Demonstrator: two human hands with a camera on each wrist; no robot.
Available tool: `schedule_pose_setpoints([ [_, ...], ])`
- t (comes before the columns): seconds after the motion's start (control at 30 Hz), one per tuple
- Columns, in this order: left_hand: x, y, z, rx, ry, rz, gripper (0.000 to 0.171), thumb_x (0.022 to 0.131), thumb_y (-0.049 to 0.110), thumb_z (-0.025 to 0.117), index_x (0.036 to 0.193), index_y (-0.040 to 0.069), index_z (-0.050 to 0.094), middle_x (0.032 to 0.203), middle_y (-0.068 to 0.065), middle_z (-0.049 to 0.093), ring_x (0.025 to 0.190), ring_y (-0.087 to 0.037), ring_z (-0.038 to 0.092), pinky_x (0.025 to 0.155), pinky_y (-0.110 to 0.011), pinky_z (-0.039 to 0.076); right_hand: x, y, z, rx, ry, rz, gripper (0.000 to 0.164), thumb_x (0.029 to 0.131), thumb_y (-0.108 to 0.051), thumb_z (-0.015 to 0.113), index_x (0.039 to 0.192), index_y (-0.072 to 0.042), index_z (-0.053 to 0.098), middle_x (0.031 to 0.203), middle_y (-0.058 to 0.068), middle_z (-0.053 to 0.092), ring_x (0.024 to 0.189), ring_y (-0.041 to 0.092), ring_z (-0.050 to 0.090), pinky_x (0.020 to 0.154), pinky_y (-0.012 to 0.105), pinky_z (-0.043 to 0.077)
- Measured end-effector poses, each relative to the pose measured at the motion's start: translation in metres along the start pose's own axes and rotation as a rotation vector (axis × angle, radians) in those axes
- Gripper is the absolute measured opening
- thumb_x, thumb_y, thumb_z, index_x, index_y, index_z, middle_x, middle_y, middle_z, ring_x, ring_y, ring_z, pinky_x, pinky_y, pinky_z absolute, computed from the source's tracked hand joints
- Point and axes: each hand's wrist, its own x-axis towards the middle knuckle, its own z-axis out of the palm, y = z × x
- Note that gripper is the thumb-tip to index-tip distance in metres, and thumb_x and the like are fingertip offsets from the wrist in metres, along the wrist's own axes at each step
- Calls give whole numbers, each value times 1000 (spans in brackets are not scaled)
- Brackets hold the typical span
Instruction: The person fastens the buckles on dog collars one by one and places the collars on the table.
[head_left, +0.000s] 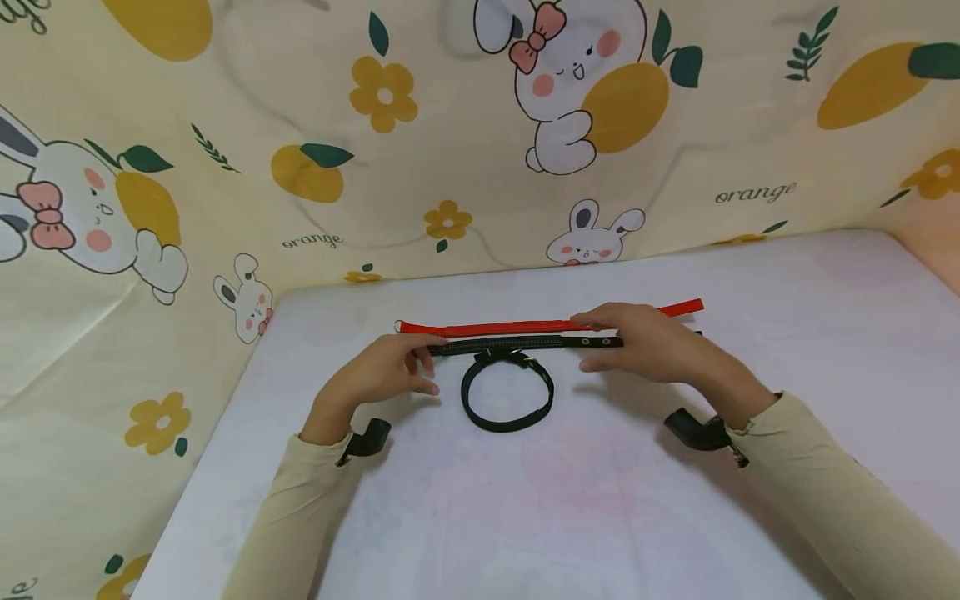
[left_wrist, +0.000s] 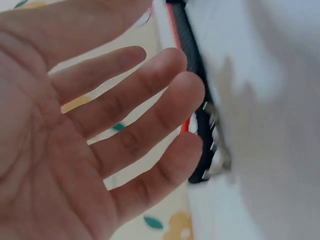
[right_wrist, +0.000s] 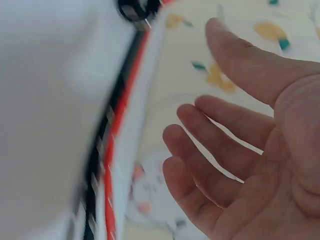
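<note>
A red collar strap [head_left: 495, 328] with a metal ring at its left end lies flat across the table. Just in front of it runs a black collar strap [head_left: 517, 342] with metal eyelets toward the right. Closer to me, a second black collar [head_left: 506, 426] is fastened into a round loop. My left hand [head_left: 378, 367] reaches to the black strap's left end, fingertips right at it; its buckle [left_wrist: 217, 152] shows in the left wrist view. Over the straps' right part hovers my right hand [head_left: 648, 342], fingers apart and relaxed, hiding part of both straps.
The white tabletop [head_left: 525, 517] extends around the collars. Behind and to the left hangs a cream cloth [head_left: 450, 158] printed with rabbits, flowers and oranges. A dark wrist device sits at the left cuff [head_left: 367, 438] and another at the right cuff [head_left: 697, 431].
</note>
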Motion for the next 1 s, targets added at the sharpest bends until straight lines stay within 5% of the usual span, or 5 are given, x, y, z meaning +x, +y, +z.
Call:
schedule_pose_setpoints([
  [0.17,-8,-15,-17,-3,92,3,57,81,19,83,133,10,61,98,-8,69,89,-19,63,74,-29,48,-13,20,-32,-55,39,37,59,88,-40,75,139,-15,58,138,11,61,132,35,50,105,59,41],
  [0.47,-16,-37,-26,-13,154,-115,48,85,15,79,129,4,63,101,-12,68,92,-24,63,71,-29,48,-31,62,-62,-198,31,146,54,86,-42,77,130,-14,65,121,14,69,115,37,59,88,56,49],
  [0.67,-15,-49,-23,-15,146,-188,42,86,14,78,124,5,65,105,-14,67,95,-26,62,70,-28,48,-38,83,-67,-241,-58,173,43,83,-33,80,118,-10,72,105,7,73,97,27,66,75,46,54],
  [1.0,-7,-60,-11,-31,79,-192,46,83,13,81,126,9,64,105,-12,66,91,-24,63,77,-32,48,-34,95,-56,-221,-92,177,37,82,-27,81,113,-9,72,92,-5,72,84,13,63,72,35,49],
])
